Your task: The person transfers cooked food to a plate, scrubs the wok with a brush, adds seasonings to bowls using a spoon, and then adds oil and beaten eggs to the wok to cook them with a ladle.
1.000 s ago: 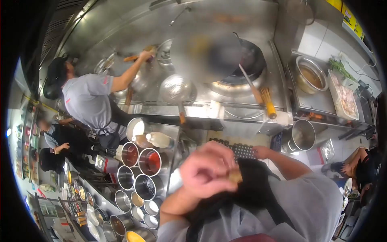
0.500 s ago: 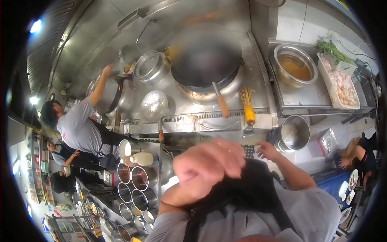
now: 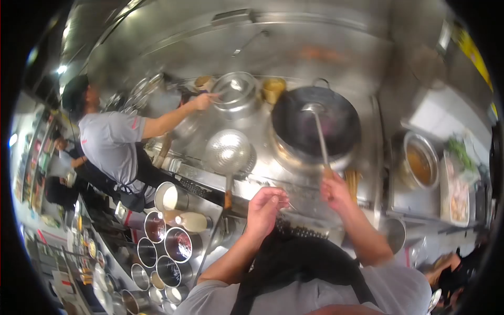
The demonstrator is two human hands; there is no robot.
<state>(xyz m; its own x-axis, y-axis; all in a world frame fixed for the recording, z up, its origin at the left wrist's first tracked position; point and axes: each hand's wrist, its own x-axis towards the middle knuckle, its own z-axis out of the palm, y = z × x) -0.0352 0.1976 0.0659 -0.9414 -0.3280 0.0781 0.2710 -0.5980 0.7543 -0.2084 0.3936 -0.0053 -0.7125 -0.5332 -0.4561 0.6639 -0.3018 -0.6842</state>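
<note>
My right hand point(image 3: 336, 192) is wrapped around the wooden handle of a ladle point(image 3: 321, 134). The ladle's metal head rests inside a dark wok point(image 3: 289, 118) on the burner, where something dark and reddish shows blurrily at the bottom. Left of it, my left hand point(image 3: 265, 210) hovers before the stove's front edge with thumb and fingers pinched together. A thin, shiny line shows by those fingertips; I cannot tell whether they hold it. A perforated strainer point(image 3: 228, 151) with a wooden handle lies to the left, and a bamboo brush point(image 3: 353, 185) sits just beyond my right hand.
A steel pot point(image 3: 234, 97) and a yellow container point(image 3: 273, 90) stand behind the strainer. At left, a co-worker point(image 3: 113, 139) reaches over the stove. Several seasoning pots point(image 3: 179, 244) fill the lower-left counter. At right are a bowl of brown liquid point(image 3: 420, 160) and a white basket point(image 3: 455, 194).
My right hand has come forward and grasped the ladle. The left hand has moved back from across my chest into a pinch. The view has shifted, and the co-worker's arm has swung right.
</note>
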